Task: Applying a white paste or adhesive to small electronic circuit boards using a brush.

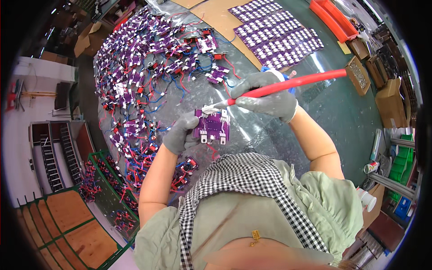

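Gloved in grey, my left hand (179, 135) pinches the left edge of a purple circuit board (212, 126) with silvery-white metal tabs at its corners. My right hand (270, 100), also gloved, is wrapped round the red handle of a brush (299, 82). The brush's pale, white-coated tip meets the board's upper left part, near my left thumb. Behind my right hand shows a blue object, mostly hidden, whose kind I cannot make out. The board is held above the grey table (310, 121), tilted toward me.
A large heap of purple boards (130, 58) with red and blue wires covers the table's left side. Flat rows of boards (276, 36) lie on cardboard at the back. A red bin (334, 20), a box of small parts (358, 76) and cardboard boxes (390, 105) line the right edge.
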A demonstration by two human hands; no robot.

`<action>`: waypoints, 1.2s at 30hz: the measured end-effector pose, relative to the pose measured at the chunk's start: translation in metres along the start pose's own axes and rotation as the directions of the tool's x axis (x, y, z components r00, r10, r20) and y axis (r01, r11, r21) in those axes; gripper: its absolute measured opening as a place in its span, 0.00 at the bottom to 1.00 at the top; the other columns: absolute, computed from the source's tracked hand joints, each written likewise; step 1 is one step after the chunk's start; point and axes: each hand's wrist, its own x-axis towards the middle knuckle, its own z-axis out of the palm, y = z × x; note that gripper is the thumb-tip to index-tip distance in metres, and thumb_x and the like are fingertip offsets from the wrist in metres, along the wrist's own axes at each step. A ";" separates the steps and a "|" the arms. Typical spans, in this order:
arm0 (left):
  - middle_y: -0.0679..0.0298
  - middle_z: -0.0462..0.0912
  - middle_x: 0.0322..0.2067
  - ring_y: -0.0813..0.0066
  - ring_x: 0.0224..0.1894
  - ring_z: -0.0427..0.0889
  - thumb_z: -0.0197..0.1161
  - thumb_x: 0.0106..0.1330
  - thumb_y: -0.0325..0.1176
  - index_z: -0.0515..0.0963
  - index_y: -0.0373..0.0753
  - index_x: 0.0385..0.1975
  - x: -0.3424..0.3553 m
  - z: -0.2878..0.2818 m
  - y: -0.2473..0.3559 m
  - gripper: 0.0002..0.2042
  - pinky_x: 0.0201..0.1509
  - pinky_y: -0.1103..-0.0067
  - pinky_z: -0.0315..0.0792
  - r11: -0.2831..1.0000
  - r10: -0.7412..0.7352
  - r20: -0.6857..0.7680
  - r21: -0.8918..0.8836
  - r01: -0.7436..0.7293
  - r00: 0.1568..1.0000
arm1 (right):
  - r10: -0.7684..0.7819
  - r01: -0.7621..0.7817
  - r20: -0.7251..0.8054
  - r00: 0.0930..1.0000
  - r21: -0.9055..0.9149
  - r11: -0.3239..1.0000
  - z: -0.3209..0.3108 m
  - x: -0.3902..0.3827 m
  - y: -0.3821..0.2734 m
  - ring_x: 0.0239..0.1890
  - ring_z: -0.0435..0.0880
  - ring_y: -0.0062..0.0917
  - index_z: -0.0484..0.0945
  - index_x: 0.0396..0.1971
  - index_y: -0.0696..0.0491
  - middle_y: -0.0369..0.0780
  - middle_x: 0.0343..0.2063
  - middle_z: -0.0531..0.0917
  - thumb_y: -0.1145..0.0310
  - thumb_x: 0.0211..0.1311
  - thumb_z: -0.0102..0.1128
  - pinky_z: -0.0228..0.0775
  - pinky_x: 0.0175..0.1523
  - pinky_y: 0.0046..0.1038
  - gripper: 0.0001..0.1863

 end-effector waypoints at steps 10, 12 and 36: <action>0.56 0.83 0.40 0.74 0.37 0.84 0.65 0.53 0.49 0.71 0.26 0.53 0.001 -0.013 -0.011 0.34 0.41 0.79 0.80 0.994 0.029 -0.152 0.105 -0.013 0.988 | 0.037 -0.035 0.045 0.998 -0.047 0.998 -0.007 -0.006 0.009 0.31 0.81 0.20 0.84 0.32 0.55 0.38 0.29 0.85 0.69 0.55 0.67 0.72 0.37 0.24 0.07; 0.55 0.83 0.41 0.74 0.37 0.84 0.65 0.53 0.48 0.73 0.27 0.49 -0.001 -0.009 -0.011 0.31 0.40 0.79 0.79 0.995 0.058 -0.163 0.086 -0.045 0.985 | 0.006 -0.002 0.035 0.999 -0.113 0.994 -0.013 -0.007 0.015 0.31 0.81 0.20 0.84 0.32 0.56 0.38 0.30 0.85 0.69 0.55 0.67 0.73 0.37 0.25 0.07; 0.52 0.82 0.42 0.69 0.39 0.84 0.60 0.54 0.46 0.71 0.23 0.49 0.001 -0.022 -0.011 0.30 0.47 0.75 0.78 0.983 0.178 -0.195 0.069 -0.168 0.965 | 0.220 -0.220 -0.064 0.973 0.009 0.975 -0.053 -0.029 0.047 0.34 0.79 0.17 0.82 0.32 0.56 0.35 0.32 0.83 0.70 0.56 0.66 0.71 0.38 0.22 0.07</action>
